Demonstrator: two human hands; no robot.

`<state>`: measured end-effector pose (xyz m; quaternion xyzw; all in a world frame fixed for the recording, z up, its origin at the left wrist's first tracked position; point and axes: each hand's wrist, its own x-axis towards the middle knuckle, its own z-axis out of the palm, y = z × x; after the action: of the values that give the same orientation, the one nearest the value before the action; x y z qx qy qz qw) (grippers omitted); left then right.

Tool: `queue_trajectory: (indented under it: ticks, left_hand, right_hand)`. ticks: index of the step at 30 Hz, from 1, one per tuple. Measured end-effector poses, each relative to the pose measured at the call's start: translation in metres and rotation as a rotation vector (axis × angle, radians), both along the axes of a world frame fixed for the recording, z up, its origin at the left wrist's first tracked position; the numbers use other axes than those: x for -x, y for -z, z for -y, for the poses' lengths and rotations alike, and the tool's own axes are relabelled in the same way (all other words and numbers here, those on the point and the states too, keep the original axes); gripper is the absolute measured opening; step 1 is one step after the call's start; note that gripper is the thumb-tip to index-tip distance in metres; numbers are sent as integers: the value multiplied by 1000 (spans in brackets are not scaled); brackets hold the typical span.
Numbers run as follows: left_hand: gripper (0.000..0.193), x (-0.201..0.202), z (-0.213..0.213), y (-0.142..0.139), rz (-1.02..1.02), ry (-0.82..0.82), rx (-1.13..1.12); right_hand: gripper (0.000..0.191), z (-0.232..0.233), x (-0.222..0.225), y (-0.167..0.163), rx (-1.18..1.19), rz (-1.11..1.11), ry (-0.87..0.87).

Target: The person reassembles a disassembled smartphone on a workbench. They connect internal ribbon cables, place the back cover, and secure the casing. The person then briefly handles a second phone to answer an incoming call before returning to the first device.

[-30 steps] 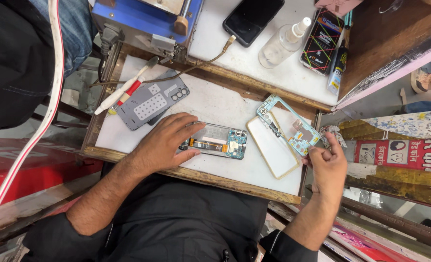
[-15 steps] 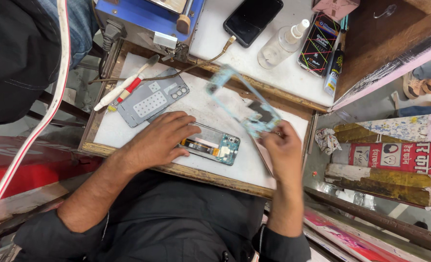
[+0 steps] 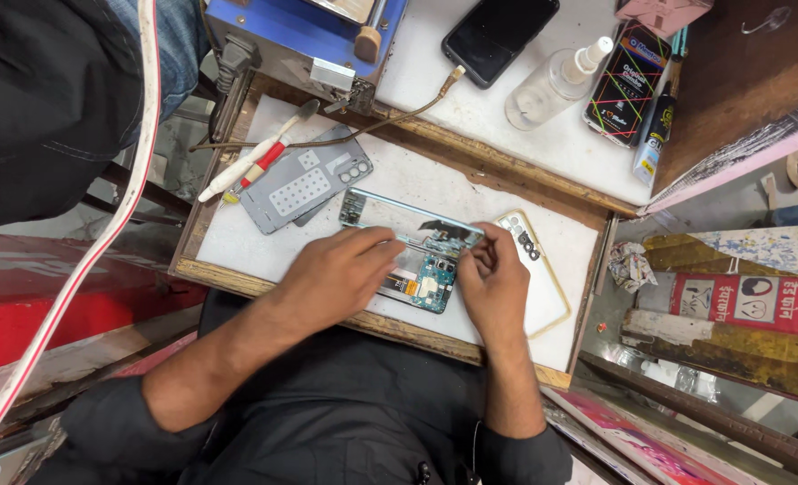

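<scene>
An opened phone body (image 3: 423, 284) with a teal circuit board lies on the white work tray (image 3: 237, 247). My left hand (image 3: 340, 274) rests on its left part, fingers spread over it. My right hand (image 3: 491, 278) pinches the right end of a thin teal phone panel (image 3: 405, 218), which tilts over the open phone's far edge. A clear phone case with a gold rim (image 3: 542, 278) lies just right of my right hand.
A grey phone back cover (image 3: 304, 187) and white and red tools (image 3: 253, 160) lie at the tray's far left. Beyond the tray are a black phone (image 3: 498, 31), a spray bottle (image 3: 556, 83), a dark packet (image 3: 630, 81) and a blue machine (image 3: 300, 31).
My right hand carried the teal panel from the tray's right side leftward and now holds it over the open phone. The left hand stayed on the phone body. The clear case stays at the right.
</scene>
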<state>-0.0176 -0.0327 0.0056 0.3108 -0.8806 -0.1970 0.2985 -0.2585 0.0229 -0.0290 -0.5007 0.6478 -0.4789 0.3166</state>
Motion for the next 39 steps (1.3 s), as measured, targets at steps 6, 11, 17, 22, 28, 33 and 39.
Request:
queue_trajectory:
  ticks: [6,11,17,22,28,33,39]
  left_hand:
    - [35,48,8,17,96,11,-91]
    - [31,66,12,20,185,60,-188]
    - [29,43,-4,-5,149,17,-250]
    - [25,-2,-11,-22,76,-57,-248]
    - [20,-25,0,-11,18,-195,-174]
    - [56,-18,15,2,116,-39,-65]
    - [90,-19,26,6,337,73,-200]
  right_hand:
    - [31,-20,9,4,38,-165,70]
    - [29,-24,17,4,51,-276,85]
    - [29,-21,25,-1,113,-307,2]
    - [31,-22,31,0,113,-337,-148]
    - [35,-26,33,-2,34,-354,-296]
    - [42,-28,20,-7,35,-388,-323]
    - [67,-24,10,-8,19,-532,-361]
